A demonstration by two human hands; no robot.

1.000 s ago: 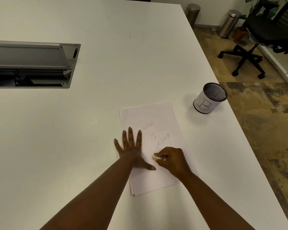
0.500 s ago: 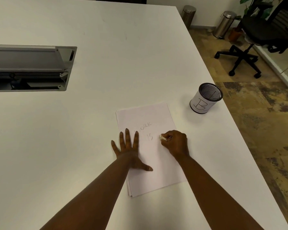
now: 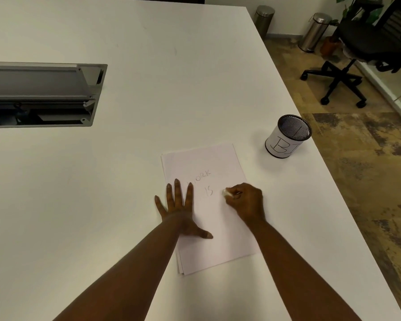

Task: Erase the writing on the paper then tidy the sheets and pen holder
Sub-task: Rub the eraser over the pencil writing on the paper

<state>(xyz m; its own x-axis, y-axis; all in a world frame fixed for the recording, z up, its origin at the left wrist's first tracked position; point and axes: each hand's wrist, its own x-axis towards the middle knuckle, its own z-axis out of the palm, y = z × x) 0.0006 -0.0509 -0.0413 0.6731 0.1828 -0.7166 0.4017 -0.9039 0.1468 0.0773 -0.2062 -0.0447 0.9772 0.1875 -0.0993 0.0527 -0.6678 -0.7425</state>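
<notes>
While the left hand [image 3: 180, 213] lies flat, fingers spread, pinning the white paper sheets [image 3: 208, 205], the right hand [image 3: 245, 203] pinches a small white eraser [image 3: 226, 193] (tip down), pencilled writing [image 3: 205, 185] just left of its fingertips.

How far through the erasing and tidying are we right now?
Partly through the erasing. Below "IS" the top sheet reads blank, so any lower line looks gone. The right hand presses the eraser beside "IS", while the left hand lies flat, pinning the stack. "WORK" and "IS" are left to erase. The sheets' edges are slightly fanned, and the pen holder stands untouched near the table edge.
</notes>
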